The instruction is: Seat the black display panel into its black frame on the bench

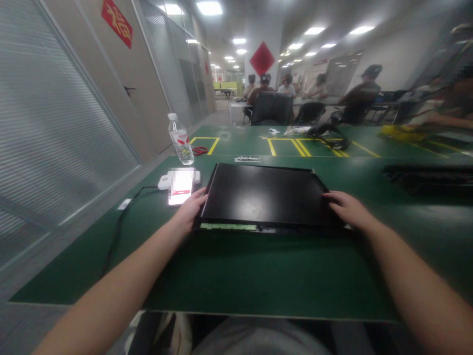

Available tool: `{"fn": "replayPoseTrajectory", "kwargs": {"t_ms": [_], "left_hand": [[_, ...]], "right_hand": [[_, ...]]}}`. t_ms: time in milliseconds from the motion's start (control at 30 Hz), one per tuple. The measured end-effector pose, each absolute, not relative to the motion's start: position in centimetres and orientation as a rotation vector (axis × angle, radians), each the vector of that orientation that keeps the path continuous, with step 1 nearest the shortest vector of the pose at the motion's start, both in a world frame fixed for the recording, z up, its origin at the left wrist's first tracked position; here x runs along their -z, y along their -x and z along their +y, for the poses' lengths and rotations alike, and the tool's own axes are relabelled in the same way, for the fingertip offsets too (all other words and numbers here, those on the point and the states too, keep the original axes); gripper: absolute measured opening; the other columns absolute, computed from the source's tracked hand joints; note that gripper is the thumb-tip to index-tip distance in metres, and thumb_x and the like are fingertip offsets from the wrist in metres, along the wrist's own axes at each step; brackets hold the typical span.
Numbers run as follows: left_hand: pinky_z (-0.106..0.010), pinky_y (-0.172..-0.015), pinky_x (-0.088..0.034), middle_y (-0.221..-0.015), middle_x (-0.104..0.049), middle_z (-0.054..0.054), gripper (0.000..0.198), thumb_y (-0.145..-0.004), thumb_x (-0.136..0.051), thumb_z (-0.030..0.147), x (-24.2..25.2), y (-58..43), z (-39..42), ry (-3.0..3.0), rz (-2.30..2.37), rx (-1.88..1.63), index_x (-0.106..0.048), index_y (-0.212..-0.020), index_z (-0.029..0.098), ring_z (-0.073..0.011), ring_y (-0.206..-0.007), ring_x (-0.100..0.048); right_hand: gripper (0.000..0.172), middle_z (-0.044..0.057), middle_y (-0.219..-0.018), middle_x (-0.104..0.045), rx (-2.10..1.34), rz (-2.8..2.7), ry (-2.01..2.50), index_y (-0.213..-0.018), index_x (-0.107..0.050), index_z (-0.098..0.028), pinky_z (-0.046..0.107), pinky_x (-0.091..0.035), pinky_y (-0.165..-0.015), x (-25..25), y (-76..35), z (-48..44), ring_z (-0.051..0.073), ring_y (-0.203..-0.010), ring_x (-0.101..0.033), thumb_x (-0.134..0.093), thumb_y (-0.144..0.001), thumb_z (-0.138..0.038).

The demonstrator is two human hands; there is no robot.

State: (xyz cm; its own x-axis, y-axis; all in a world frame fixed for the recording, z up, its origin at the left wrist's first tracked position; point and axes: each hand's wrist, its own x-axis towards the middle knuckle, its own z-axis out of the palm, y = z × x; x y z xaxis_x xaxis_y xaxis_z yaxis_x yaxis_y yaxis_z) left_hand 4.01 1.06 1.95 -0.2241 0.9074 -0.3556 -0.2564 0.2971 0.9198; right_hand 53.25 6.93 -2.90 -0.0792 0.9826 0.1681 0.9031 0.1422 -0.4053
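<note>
A flat black LCD screen panel (264, 195) lies face up in front of me, with a green circuit strip (228, 227) along its near edge. My left hand (192, 209) is closed on the panel's left edge. At the right edge, my right hand (345, 208) grips the panel with its fingertips on the rim. The undersides of both hands are hidden, and I cannot tell whether the panel touches the table. Just beyond my left hand lies a phone (180, 186) with a lit screen, on a white power strip (163, 182).
On the green table (273, 276) stand a water bottle (181, 140) and red-handled scissors (200, 151) at the back left. Small pieces (247, 159) lie behind the panel. Dark frames (428, 178) are at the right. A black cable (120, 222) runs over the left side. People sit beyond.
</note>
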Motion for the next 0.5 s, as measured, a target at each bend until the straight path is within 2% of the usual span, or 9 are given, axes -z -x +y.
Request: {"fn": "replayPoseTrajectory", "kwargs": {"t_ms": [67, 133, 200, 333, 500], "left_hand": [[-0.03, -0.052, -0.061, -0.093, -0.083, -0.007, 0.104, -0.078, -0.085, 0.011, -2.03, -4.0, 0.95, -0.68, 1.391, -1.223, -0.034, -0.167, 0.025, -0.0228, -0.059, -0.077], [-0.03, -0.052, -0.061, -0.093, -0.083, -0.006, 0.112, -0.074, -0.088, 0.01, -2.03, -3.97, 0.84, -0.708, 1.384, -1.219, -0.031, -0.168, 0.028, -0.0217, -0.057, -0.076], [-0.029, -0.053, -0.061, -0.09, -0.083, -0.005, 0.101, -0.074, -0.087, 0.01, -1.95, -3.92, 0.78, -0.726, 1.34, -1.221, -0.042, -0.163, 0.024, -0.0206, -0.057, -0.075], [-0.026, -0.058, -0.062, -0.084, -0.082, -0.007, 0.066, -0.079, -0.08, 0.01, -1.86, -3.71, 0.73, -0.776, 1.274, -1.242, -0.066, -0.143, 0.015, -0.0201, -0.066, -0.078], [-0.029, -0.065, -0.064, -0.095, -0.084, -0.01, 0.054, -0.075, -0.073, 0.007, -2.19, -3.3, 0.85, -0.835, 1.237, -1.218, -0.077, -0.128, 0.015, -0.0249, -0.08, -0.081]], "right_hand": [[0.048, 0.014, -0.144, -0.067, -0.268, -2.034, 1.815, -0.122, -0.078, -0.021, 0.057, -0.042, -0.121, 2.9, -53.21, 6.91, 0.037, -0.137, -0.06, -0.05, -0.086, -0.034], [0.046, 0.012, -0.143, -0.068, -0.265, -2.032, 1.818, -0.121, -0.078, -0.023, 0.057, -0.043, -0.121, 2.91, -53.2, 6.91, 0.036, -0.137, -0.061, -0.051, -0.085, -0.034], [0.046, 0.011, -0.142, -0.069, -0.26, -2.029, 1.814, -0.121, -0.078, -0.025, 0.058, -0.043, -0.121, 2.9, -53.2, 6.91, 0.036, -0.136, -0.061, -0.051, -0.085, -0.033], [0.047, 0.012, -0.142, -0.069, -0.259, -2.042, 1.795, -0.122, -0.078, -0.023, 0.056, -0.044, -0.121, 2.85, -53.17, 6.9, 0.036, -0.136, -0.061, -0.051, -0.085, -0.033], [0.046, 0.009, -0.139, -0.071, -0.25, -2.026, 1.799, -0.121, -0.079, -0.027, 0.056, -0.045, -0.12, 2.77, -53.09, 6.81, 0.035, -0.135, -0.062, -0.053, -0.083, -0.032]]}}
